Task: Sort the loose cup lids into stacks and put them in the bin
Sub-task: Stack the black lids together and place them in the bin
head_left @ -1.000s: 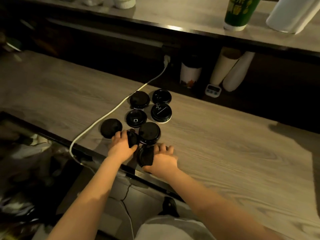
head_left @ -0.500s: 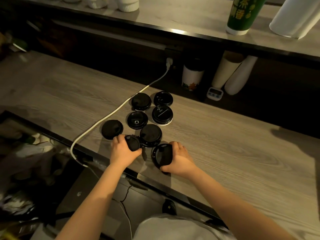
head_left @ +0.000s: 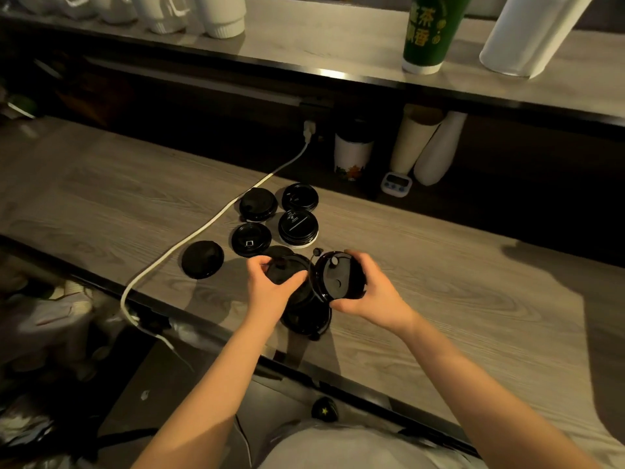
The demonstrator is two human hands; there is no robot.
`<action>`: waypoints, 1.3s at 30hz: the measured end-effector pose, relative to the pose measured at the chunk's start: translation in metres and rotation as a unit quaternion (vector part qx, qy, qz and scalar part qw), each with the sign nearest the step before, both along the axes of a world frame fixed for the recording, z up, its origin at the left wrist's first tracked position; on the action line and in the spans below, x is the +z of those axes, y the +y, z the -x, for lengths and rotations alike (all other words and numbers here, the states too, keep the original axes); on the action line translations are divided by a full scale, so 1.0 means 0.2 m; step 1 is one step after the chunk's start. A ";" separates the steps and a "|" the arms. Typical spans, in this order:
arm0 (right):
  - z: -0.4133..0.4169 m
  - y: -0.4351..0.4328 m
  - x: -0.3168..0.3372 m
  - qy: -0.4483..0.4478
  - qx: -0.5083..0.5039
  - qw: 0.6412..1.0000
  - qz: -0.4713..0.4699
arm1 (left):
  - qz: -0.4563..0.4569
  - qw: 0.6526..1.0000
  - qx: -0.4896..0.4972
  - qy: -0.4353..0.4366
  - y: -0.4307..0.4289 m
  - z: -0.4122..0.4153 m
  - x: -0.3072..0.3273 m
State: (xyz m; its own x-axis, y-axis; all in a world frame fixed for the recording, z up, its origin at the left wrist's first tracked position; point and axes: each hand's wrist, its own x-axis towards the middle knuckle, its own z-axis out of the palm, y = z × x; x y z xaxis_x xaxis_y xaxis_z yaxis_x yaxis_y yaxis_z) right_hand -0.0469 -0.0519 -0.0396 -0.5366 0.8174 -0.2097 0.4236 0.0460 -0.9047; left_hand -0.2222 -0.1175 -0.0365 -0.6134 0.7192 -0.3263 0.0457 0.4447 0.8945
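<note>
Left hand (head_left: 267, 294) grips a lid (head_left: 284, 270); right hand (head_left: 370, 294) clasps a tilted lid (head_left: 338, 279) just beside it.

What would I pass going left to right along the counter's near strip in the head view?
White cable → lone lid → left hand gripping a dark lid → tilted lid → right hand holding it.

Glossy black plastic lids (head_left: 297, 226) on a matt wood-grain counter (head_left: 456, 299).

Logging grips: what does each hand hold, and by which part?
One black lid by its rim in the left hand; a tilted lid by its rim in the right hand.
</note>
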 end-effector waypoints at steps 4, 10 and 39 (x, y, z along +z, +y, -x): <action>-0.02 -0.01 0.01 -0.004 0.025 0.999 -0.030 | -0.027 0.995 0.003 -0.094 0.04 -0.11 0.00; -0.03 -0.02 0.04 -0.030 0.040 0.992 -0.117 | -0.081 0.959 -0.041 -0.267 0.04 -0.21 0.05; 0.33 -0.10 -0.18 -0.405 0.155 0.896 -0.092 | -0.041 0.993 0.017 -0.108 0.04 0.29 -0.08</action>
State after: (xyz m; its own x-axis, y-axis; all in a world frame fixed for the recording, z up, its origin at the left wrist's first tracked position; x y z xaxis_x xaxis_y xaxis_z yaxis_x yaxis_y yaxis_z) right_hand -0.1128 -0.0712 -0.0763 -0.4763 0.7165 -0.5097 0.8793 0.3921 -0.2704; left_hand -0.2806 -0.1092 -0.0516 -0.5601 0.7286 -0.3942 -0.1652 0.3681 0.9150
